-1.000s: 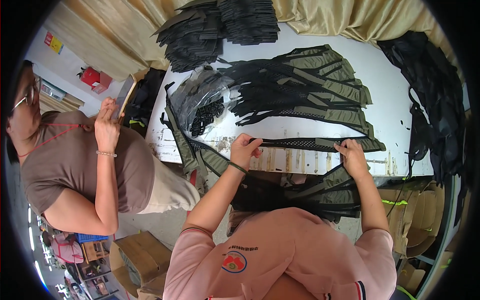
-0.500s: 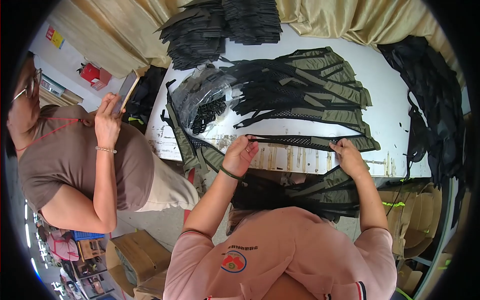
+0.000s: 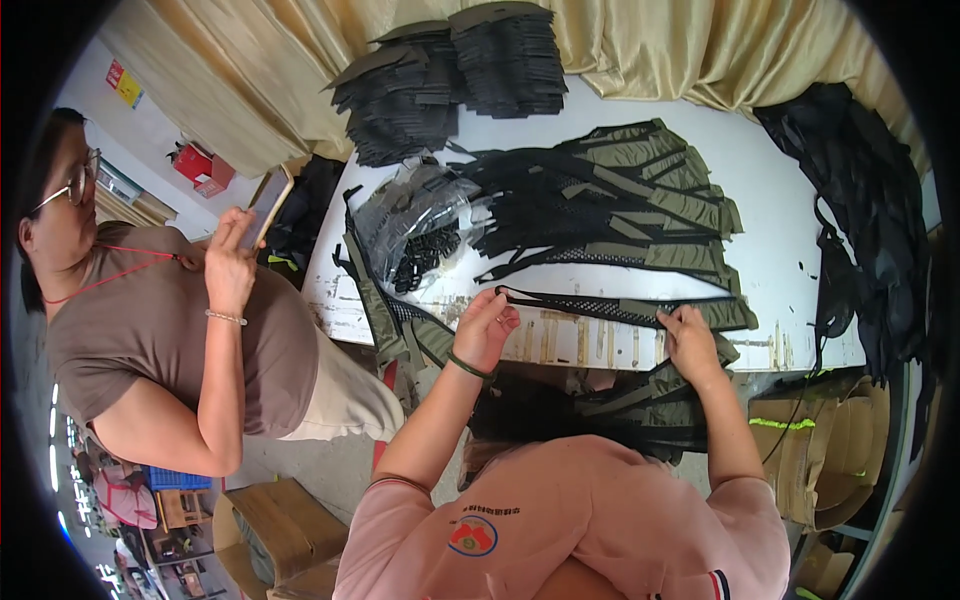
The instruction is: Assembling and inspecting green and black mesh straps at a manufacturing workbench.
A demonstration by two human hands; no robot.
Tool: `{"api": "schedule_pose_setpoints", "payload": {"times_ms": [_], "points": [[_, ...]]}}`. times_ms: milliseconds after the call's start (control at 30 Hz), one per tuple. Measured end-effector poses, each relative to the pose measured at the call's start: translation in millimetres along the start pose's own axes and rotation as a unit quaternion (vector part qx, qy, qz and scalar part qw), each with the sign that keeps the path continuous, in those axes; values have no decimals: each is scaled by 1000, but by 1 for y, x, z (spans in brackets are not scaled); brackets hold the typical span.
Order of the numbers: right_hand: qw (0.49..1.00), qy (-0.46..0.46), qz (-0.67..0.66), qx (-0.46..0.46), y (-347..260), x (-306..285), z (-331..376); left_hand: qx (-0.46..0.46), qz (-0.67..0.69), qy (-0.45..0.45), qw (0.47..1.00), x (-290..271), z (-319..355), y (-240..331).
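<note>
A long strap piece of black mesh and olive-green fabric [image 3: 590, 306] stretches along the near edge of the white table. My left hand [image 3: 487, 328] pinches its narrow black end, where a small dark bit shows at the fingertips, too small to name. My right hand [image 3: 692, 338] grips the near edge of the wider green end, thumb and fingers together. Just beyond lies a fanned pile of similar strap pieces [image 3: 640, 185]. Left of that pile, a clear plastic bag [image 3: 405, 205] lies beside loose black plastic buckles [image 3: 425, 258].
Stacks of black fabric pieces [image 3: 510, 65] stand at the back. More strap pieces [image 3: 640, 400] hang below the near edge, and another [image 3: 365, 295] drapes off the left corner. Black material [image 3: 860, 200] hangs at right above a cardboard box [image 3: 820, 450]. A person [image 3: 190, 340] at left holds a phone.
The whole view has shifted slightly, so the table sits lower in the picture. Both hands keep hold of the strap piece, whose near edge now bows a little lower.
</note>
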State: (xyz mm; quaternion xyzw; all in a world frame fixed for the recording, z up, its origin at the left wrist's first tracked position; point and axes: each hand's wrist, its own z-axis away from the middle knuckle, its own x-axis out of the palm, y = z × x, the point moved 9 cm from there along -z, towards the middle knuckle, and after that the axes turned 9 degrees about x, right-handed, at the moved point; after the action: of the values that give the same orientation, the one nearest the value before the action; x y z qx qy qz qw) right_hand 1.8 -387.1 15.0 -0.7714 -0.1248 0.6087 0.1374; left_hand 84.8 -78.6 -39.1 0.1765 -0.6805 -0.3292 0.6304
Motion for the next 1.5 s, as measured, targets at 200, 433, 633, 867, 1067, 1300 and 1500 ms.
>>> {"api": "schedule_pose_setpoints", "payload": {"times_ms": [200, 433, 633, 867, 1067, 1300, 1500], "points": [[999, -21, -40, -16, -24, 8, 12, 88, 0, -35, 996, 49, -17, 41], [985, -22, -167, -31, -61, -6, -14, 118, -3, -115, 986, 97, -23, 68], [911, -31, -409, -35, -125, -37, -53, 120, -69, -147, 979, 125, -16, 67], [816, -140, -551, -107, -172, -47, -79, 200, -246, -199, 927, 151, 1, 79], [707, -350, -613, -54, -185, -25, -74, 155, -279, -261, 911, 158, 13, 80], [833, -155, -507, -158, -190, -57, -74, 200, -343, -168, 902, 150, 15, 87], [900, 137, -358, -209, -194, -82, -62, 312, -361, -75, 875, 149, 20, 90]]}}
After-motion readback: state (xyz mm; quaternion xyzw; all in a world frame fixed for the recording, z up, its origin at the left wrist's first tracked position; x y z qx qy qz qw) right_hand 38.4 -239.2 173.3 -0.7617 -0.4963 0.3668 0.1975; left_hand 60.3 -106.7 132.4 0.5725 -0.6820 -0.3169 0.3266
